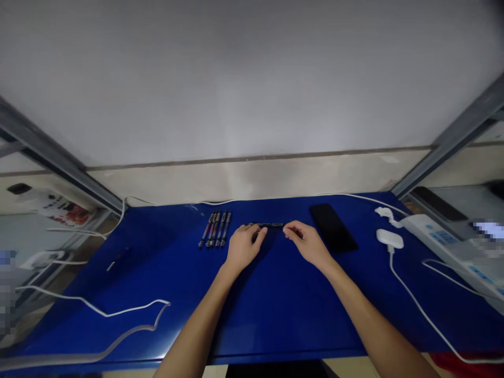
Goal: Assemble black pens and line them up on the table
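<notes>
Between both hands (243,245), a pen (273,224).

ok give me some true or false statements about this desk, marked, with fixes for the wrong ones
1. The row of pens lies left of the left hand. True.
2. The row of pens stands upright on the desk. False: they lie on it, side by side.
3. The phone lies right of the right hand. True.
4. The phone is white. False: it is black.
5. A lone pen lies crosswise by the hands. True.
6. The right hand rests on the phone. False: it is near the lone pen's right end.
</notes>
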`<action>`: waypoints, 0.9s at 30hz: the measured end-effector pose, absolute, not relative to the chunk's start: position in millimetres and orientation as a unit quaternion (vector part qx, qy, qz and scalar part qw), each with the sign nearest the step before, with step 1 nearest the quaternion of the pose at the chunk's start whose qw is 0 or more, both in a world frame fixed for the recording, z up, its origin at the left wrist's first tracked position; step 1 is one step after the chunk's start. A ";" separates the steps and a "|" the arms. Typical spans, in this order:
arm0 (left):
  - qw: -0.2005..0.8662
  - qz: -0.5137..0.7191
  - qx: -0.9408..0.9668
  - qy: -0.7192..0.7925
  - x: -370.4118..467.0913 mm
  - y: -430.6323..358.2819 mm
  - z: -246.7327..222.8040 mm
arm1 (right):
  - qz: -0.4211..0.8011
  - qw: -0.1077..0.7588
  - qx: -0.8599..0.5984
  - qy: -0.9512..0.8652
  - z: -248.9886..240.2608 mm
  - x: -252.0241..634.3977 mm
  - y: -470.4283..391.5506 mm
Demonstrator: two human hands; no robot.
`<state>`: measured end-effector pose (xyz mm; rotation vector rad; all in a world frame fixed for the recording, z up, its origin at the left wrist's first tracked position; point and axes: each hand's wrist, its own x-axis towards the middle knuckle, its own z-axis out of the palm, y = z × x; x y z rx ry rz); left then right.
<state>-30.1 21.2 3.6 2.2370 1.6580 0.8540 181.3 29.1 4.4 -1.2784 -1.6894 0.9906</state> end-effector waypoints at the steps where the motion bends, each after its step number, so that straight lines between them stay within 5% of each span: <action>1: 0.119 0.297 0.755 0.572 -31.2 22.3 2.9 | 0.390 0.399 -0.509 -0.656 4.0 182.4 30.1; 27: 0.256 0.340 0.679 0.598 -34.9 27.1 2.9 | 0.379 0.420 -0.524 -0.637 9.7 183.6 27.3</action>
